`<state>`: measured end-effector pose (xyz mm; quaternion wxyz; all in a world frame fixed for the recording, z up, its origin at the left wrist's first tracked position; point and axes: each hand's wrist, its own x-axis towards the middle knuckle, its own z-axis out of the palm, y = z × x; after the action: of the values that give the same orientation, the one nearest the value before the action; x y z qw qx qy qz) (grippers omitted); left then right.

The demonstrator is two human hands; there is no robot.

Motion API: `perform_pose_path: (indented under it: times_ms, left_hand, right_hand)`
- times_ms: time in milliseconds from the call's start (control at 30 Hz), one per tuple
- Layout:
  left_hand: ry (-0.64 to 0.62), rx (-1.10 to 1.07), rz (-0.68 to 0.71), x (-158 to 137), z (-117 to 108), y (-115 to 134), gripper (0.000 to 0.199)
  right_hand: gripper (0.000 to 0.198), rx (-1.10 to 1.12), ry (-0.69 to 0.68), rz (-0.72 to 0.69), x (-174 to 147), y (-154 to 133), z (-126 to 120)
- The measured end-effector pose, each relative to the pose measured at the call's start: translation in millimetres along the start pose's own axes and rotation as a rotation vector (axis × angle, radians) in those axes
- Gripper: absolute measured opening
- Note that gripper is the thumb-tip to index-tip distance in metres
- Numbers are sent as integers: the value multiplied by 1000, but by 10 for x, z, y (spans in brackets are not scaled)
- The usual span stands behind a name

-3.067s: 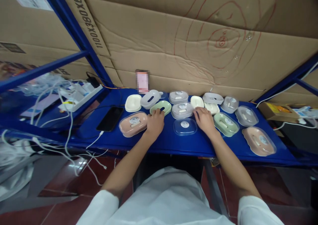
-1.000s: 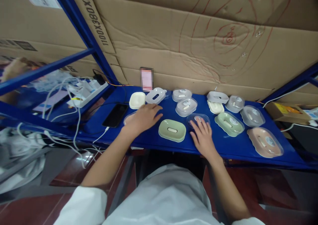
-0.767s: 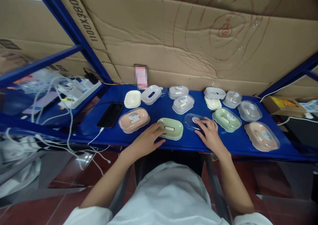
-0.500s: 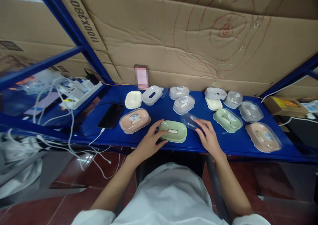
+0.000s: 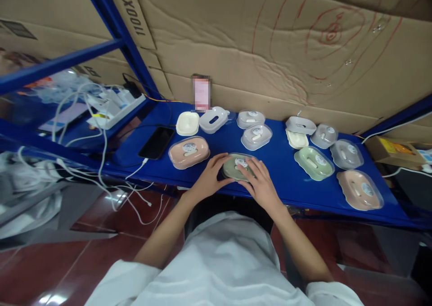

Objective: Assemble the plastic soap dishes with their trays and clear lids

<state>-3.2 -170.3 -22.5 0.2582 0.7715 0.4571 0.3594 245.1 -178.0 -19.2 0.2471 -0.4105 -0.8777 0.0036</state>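
Note:
A green soap box [image 5: 230, 168] rests near the front edge of the blue table, directly before me. My left hand [image 5: 211, 179] grips its left end between thumb and fingers. Over the box lies a clear lid [image 5: 240, 161] with a round sticker, and my right hand [image 5: 260, 182] holds the lid by its right side. Whether the lid sits fully down I cannot tell. A lidded peach soap box [image 5: 178, 156] stands to the left of my left hand. Off to the right is another lidded green soap box [image 5: 312, 168].
Grey lidded boxes [image 5: 256, 139] stand behind my hands, with a cream dish [image 5: 187, 123] and a grey perforated tray [image 5: 213, 120] back left. A black phone [image 5: 157, 142] and white cables [image 5: 101, 148] lie left. Another peach box [image 5: 357, 193] is far right.
My right hand has brought the clear lid leftward from beside the green soap box to over it. My left hand still holds the box. The view has shifted a little.

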Motion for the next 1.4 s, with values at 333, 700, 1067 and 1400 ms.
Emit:
perform_pose_path:
  times_ms: [333,700,1067,1400]
  left_hand:
    - [55,19,45,-13,82,-99,67]
    - [62,37,34,-42,121,-99,68]
    - [21,-14,50,-33,58,-74,61]
    - [32,12,91,-38,98,-146,56]
  right_hand:
    - [56,-70,94,-40,-56,-24,34]
    - [62,1,100,-128,-91,93,3]
    - [59,-4,153,-142,-121,68,-10]
    - [78,92,133,-121,-133,95,-4]
